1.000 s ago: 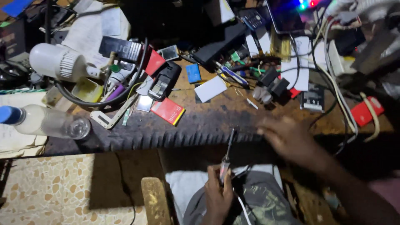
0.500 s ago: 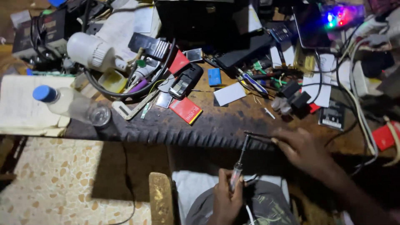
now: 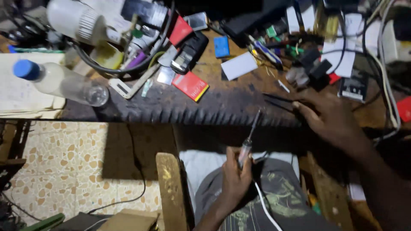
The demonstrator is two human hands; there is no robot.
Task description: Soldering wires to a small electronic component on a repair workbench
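Note:
My left hand (image 3: 234, 174) is down in my lap, gripping a thin screwdriver (image 3: 248, 140) with a clear handle; its shaft points up toward the bench edge. My right hand (image 3: 329, 117) rests at the front edge of the wooden workbench (image 3: 231, 105) and pinches a pair of black tweezers (image 3: 278, 102) whose tips point left. A white cable (image 3: 265, 207) runs across my lap under the left hand.
The bench holds a red flat battery (image 3: 191, 86), a blue card (image 3: 221, 46), a white card (image 3: 239, 66), a black phone (image 3: 189, 52), cables and small parts. A clear bottle with a blue cap (image 3: 60, 81) lies at the left beside a white lamp head (image 3: 77, 21). A wooden stool rail (image 3: 169, 192) stands below.
My right hand has taken hold of the black tweezers at the bench edge. The view has dropped and moved closer. The left hand keeps the screwdriver upright in my lap.

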